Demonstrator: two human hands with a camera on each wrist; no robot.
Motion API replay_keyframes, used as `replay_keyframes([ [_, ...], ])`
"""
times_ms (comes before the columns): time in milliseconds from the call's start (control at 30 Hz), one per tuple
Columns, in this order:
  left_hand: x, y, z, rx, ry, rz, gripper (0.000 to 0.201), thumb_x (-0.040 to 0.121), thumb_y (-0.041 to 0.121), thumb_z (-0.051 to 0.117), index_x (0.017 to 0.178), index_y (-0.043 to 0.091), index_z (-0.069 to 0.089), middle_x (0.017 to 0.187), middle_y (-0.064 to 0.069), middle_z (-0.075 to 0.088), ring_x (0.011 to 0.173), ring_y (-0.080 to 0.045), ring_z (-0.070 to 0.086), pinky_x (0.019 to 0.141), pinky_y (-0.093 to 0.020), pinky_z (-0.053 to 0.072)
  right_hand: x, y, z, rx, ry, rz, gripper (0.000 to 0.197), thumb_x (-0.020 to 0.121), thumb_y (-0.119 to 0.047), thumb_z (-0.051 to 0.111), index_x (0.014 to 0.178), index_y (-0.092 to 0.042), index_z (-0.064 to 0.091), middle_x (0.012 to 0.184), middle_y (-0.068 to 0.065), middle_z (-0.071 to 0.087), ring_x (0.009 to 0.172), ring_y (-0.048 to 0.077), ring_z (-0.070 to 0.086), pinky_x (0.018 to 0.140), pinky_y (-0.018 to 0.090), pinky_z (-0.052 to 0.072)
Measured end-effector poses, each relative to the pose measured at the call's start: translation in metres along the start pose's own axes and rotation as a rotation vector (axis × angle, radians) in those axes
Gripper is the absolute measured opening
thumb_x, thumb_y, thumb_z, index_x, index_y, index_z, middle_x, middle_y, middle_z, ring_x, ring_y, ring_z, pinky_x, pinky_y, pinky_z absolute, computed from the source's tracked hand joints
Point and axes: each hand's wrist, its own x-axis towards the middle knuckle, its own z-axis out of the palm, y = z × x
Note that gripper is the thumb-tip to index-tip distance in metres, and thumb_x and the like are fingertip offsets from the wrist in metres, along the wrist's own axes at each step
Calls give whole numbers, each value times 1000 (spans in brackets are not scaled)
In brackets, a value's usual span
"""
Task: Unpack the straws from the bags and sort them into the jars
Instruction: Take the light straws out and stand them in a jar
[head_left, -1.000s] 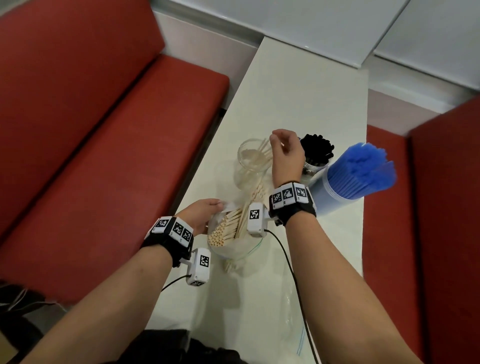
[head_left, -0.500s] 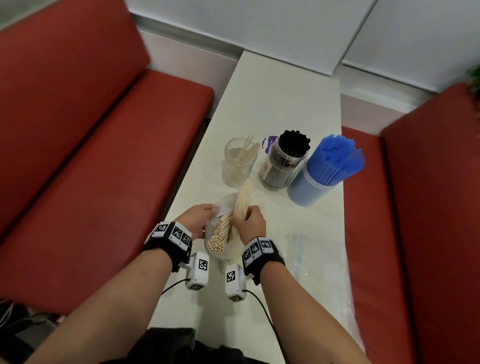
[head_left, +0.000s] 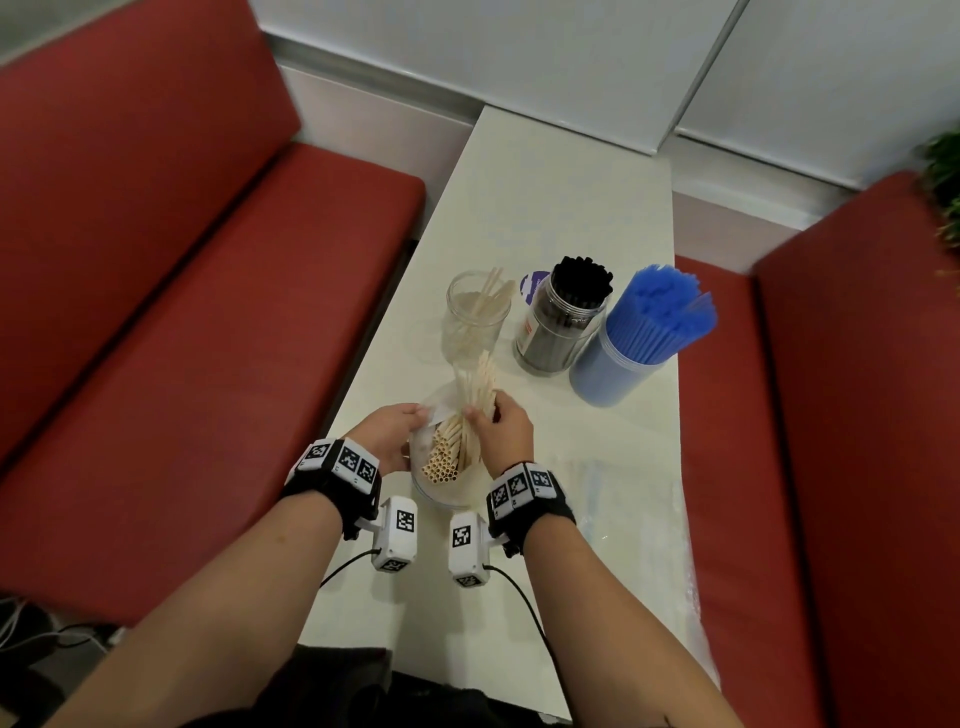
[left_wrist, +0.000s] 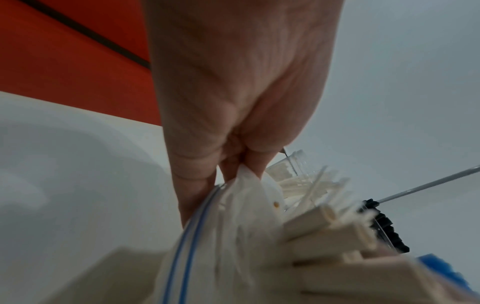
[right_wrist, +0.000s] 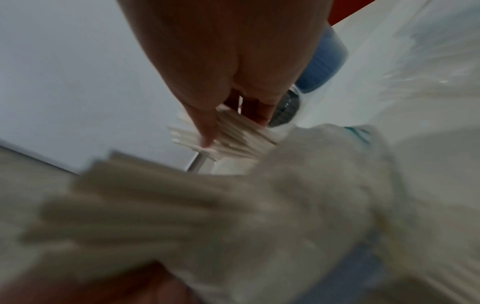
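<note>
A clear zip bag (head_left: 442, 488) full of cream straws (head_left: 447, 457) sits near the table's left edge. My left hand (head_left: 390, 432) pinches the bag's rim (left_wrist: 241, 176) and holds it open. My right hand (head_left: 503, 432) grips a bunch of cream straws (head_left: 480, 384) that stick up out of the bag; its fingers (right_wrist: 207, 131) curl round them. Behind stands a clear glass jar (head_left: 475, 322) holding a few cream straws. To its right are a jar of black straws (head_left: 563, 322) and a blue jar of blue straws (head_left: 639, 343).
The narrow white table (head_left: 545, 208) runs between two red benches (head_left: 182, 338). An empty clear bag (head_left: 634, 519) lies flat at my right forearm. A purple-and-white lid (head_left: 532, 286) lies behind the jars. Wrist-camera cables trail over the near table edge.
My right hand came back from the glass jar to the bag and took hold of a fresh bunch of cream straws. The left hand stayed on the bag's rim.
</note>
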Motion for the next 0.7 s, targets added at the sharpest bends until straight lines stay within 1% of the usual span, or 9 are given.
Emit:
replay_keyframes([
  [100,0,0,2,10,18,-9,20,108,21,47,116,11,63,90,-8,71,77,-24,65,60,-33,55,-12,20,2,-96,-110,84,21,94,-18,66,110,-5,70,102,7,72,94,22,65,74,22,43],
  [167,0,0,2,19,22,-14,19,109,20,46,112,13,63,82,-4,72,74,-23,65,56,-31,54,-13,20,-1,-54,-101,88,21,97,-19,63,110,-5,70,104,8,72,98,25,66,77,25,43],
  [300,0,0,2,6,-8,-7,22,108,20,46,117,10,64,101,-12,69,89,-30,65,69,-39,56,0,-7,-7,34,-22,-45,16,103,-21,51,103,-7,59,87,4,66,78,15,60,71,28,43],
  [400,0,1,2,-13,-2,-12,20,108,19,47,112,11,65,95,-10,74,85,-29,69,65,-39,57,6,-22,-8,156,-2,-121,11,105,-23,48,108,-12,50,85,-6,59,70,6,57,71,26,50],
  [467,0,1,1,-17,0,-13,20,108,19,47,110,13,66,90,-8,74,81,-27,70,61,-37,58,5,-17,-4,183,-14,-122,8,104,-23,52,104,-16,50,82,-6,58,66,1,56,70,21,50],
  [533,0,2,2,-11,0,-11,20,108,19,46,108,14,66,84,-6,75,74,-24,71,55,-34,58,0,-1,1,181,-41,-76,10,101,-20,56,94,-17,50,75,-1,56,63,6,54,66,20,48],
  [567,-1,2,3,-5,-2,-6,21,108,19,45,107,14,65,82,-5,75,72,-23,71,54,-33,57,-3,7,4,179,-63,-37,12,101,-20,58,92,-16,51,73,2,56,64,11,54,66,24,48],
  [633,-2,4,3,7,-17,0,21,109,20,45,109,14,65,87,-7,74,75,-24,69,57,-33,57,-7,16,7,196,-99,28,19,101,-23,59,86,-13,52,67,3,54,60,17,52,65,32,47],
  [700,-2,4,2,9,-34,3,21,109,20,44,112,13,64,93,-9,72,80,-27,68,62,-35,57,-2,9,4,226,-102,42,27,101,-29,60,80,-13,52,59,1,52,52,16,49,60,32,45],
])
